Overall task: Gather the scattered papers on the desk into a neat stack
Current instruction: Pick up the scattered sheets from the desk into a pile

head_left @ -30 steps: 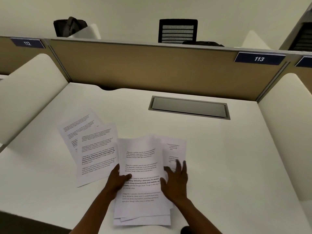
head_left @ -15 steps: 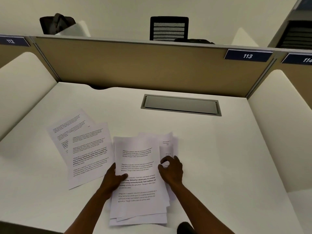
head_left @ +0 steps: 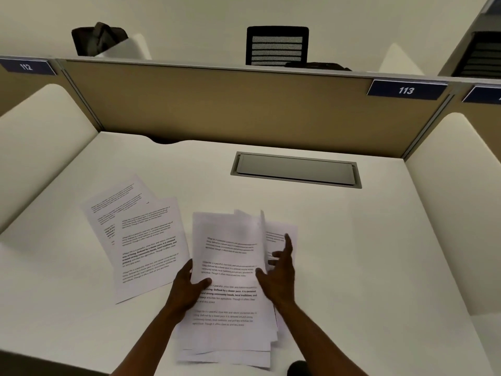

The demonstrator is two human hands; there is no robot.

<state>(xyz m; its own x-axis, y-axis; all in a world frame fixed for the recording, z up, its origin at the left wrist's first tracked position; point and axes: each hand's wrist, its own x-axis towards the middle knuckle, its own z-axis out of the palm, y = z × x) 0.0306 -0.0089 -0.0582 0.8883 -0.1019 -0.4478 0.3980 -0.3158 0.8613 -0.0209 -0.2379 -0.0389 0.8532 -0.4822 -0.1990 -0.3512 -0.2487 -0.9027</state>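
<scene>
From the head view, we judge the job roughly half done. Our left hand (head_left: 189,286) pinches the uneven central pile (head_left: 230,280) by its left edge on the surface (head_left: 366,253); our right hand (head_left: 280,275), fingers spread, nudges its right side. Two loose sheets (head_left: 141,234) wait further left, uncollected.

right hand (head_left: 280,278) hides part of the sheet (head_left: 282,232); its print is blurred.
</scene>
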